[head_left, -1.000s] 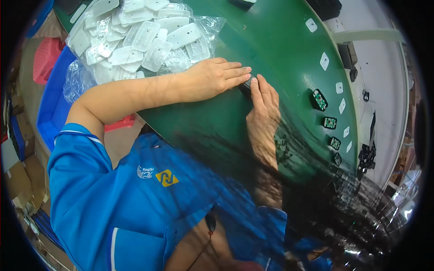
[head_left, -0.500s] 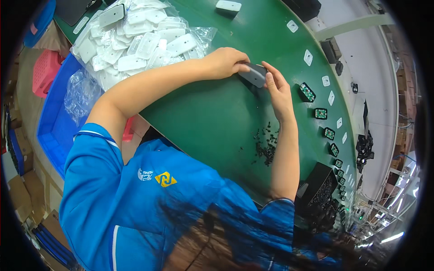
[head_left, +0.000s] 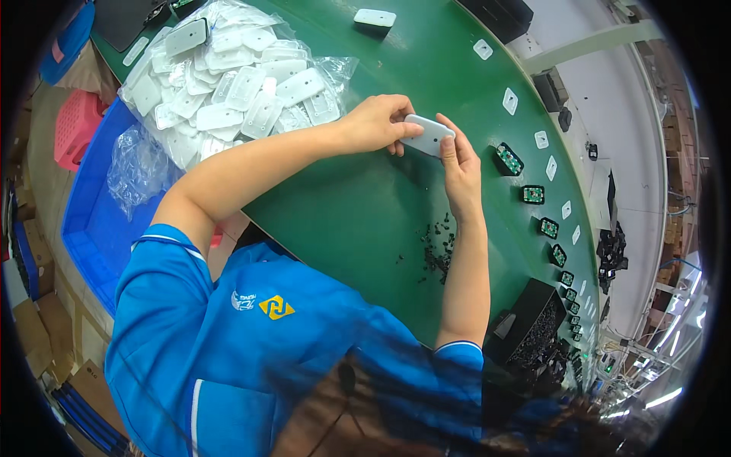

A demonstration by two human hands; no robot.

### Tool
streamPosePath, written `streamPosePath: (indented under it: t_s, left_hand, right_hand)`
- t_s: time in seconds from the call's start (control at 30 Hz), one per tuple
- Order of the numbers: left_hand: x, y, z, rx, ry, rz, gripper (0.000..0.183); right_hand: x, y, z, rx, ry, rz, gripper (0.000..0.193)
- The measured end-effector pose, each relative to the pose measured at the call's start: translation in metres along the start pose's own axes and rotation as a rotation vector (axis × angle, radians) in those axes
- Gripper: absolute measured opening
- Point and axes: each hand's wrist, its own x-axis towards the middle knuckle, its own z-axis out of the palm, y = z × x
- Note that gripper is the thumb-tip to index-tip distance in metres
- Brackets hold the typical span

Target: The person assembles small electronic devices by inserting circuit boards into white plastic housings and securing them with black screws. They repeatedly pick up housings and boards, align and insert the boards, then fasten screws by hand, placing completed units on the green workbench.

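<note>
Left hand (head_left: 381, 123) and right hand (head_left: 461, 169) pinch white case (head_left: 429, 140) at opposite ends over green table (head_left: 343, 228); white covers (head_left: 219, 116) heaped at ten o'clock; small black parts (head_left: 437, 261) scattered at six.

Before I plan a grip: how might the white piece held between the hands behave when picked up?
The white piece is probably stiff: it looks flat and unbent between the left hand and right hand. It may be light: both ends are pinched, not cradled. Looking smooth, it could slip a little.
</note>
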Motion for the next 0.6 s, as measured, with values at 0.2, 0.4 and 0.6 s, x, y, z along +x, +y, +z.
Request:
streamPosePath:
  t_s: [0.2,0.4,0.6]
  left_hand:
    - [-0.005,-0.003,-0.001,-0.063,-0.021,-0.097,0.021]
    - [-0.011,0.0,0.011,0.052,0.037,0.059,0.019]
    - [0.041,-0.007,0.006,0.048,0.079,0.008,0.025]
  right_hand:
    - [-0.003,-0.002,0.005,-0.017,-0.024,-0.006,0.039]
    - [-0.006,-0.003,0.002,-0.014,0.006,-0.063,0.037]
    - [0.003,0.003,-0.007,0.037,0.161,-0.03,0.044]
